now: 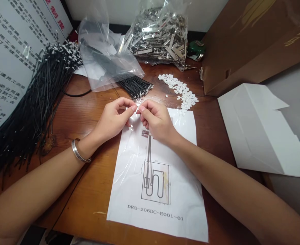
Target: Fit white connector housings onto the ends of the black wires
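My left hand and my right hand meet over the top of a printed drawing sheet, thumbs and forefingers pinched close together. Something small and pale shows between the fingertips, too small and glare-lit to name. Just beyond them lie the metal-tipped ends of a bundle of black wires, which reaches out of a clear plastic bag. To the right of the wires, small white plastic connector housings are scattered in a curved heap.
A larger bunch of black wires with white ends leans at the left against a printed board. At the back sits a clear bag of metal strips, beside a green object. A cardboard box and a folded white carton stand right.
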A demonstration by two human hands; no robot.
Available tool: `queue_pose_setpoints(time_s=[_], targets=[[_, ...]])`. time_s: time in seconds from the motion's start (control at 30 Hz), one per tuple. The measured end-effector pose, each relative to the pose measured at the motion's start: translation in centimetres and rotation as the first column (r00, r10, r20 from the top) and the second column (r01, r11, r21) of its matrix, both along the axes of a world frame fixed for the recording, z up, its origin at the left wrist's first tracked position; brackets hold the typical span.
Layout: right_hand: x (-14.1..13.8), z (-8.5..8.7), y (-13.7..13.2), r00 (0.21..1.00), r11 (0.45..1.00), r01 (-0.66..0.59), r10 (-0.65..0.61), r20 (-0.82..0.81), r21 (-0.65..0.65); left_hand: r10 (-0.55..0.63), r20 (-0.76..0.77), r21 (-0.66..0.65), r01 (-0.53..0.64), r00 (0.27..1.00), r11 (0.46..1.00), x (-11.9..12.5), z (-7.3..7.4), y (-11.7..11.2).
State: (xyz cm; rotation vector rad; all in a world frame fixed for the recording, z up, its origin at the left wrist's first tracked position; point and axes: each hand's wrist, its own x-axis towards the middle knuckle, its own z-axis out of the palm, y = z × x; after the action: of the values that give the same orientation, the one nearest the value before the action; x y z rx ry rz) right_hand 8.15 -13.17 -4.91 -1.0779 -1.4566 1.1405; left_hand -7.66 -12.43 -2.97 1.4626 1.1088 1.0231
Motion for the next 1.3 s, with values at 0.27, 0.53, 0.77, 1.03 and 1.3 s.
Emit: queue_pose_setpoints(time_s=[0.27,0.53,0.77,1.03,1.3], targets=[[0.0,-0.3,-0.1,0.998,1.000,-0.015,0.014,0.054,0.021,-0.007,0.066,-0.061,0.011,0.998,0.998,-0.1,0.1,0.2],[0.1,0.4,-0.4,0.994,0.999,-0.030,0.028,0.107,0.016,0.005,0.089,-0.083,0.002,0.996,0.997,-0.2,0.5,0.3],[0.1,0.5,-0.4,0.989,0.999,-0.040,0.035,0.147,0.028,-0.003,0.070,-0.085,0.009,0.998,0.996,-0.2,0.7,0.3],[0.1,0.7,-0.5,0.984,0.999,-0.039,0.033,0.176,0.027,-0.007,0.053,-0.064,0.010,0.999,0.998,-0.2,0.7,0.2],[0.1,0.7,-0.4,0.982,0.999,-0.047,0.044,0.185,0.008,-0.016,0.039,-0.056,0.018,0.999,0.998,-0.2,0.7,0.3]])
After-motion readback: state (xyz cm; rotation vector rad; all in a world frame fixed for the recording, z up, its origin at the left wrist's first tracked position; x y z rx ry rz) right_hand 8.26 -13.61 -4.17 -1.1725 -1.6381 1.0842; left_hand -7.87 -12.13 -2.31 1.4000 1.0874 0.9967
